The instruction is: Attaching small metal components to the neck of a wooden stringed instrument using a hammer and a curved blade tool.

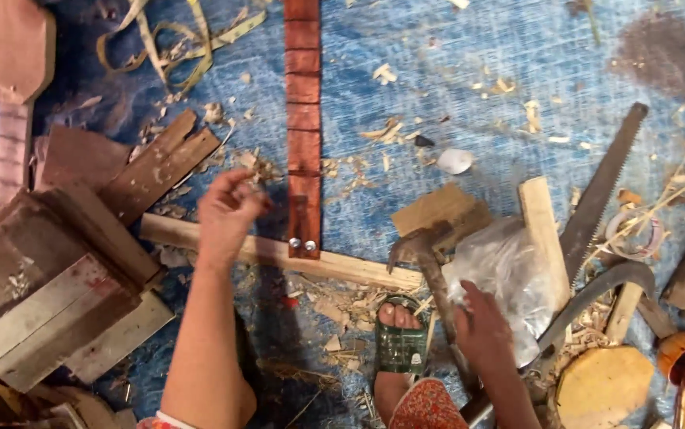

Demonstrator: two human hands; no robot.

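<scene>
Loosely curled, the left hand (pixel 227 213) hovers beside the red plank (pixel 303 127), which runs straight away from the person and lies across a pale batten (pixel 279 256), while the right hand (pixel 481 326) grips a hammer (pixel 430 266), head pointing left, by a plastic bag (pixel 501 274), saw (pixel 600 191) and scrap boards (pixel 64 294).

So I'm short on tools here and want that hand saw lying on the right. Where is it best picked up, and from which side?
Take the hand saw by its dark curved handle, at the lower end beside the plastic bag. Come from the lower right, since the toothed blade runs up and away, so fingers stay clear of the teeth. The right hand is already closest, though it looks wrapped on the hammer.
</scene>
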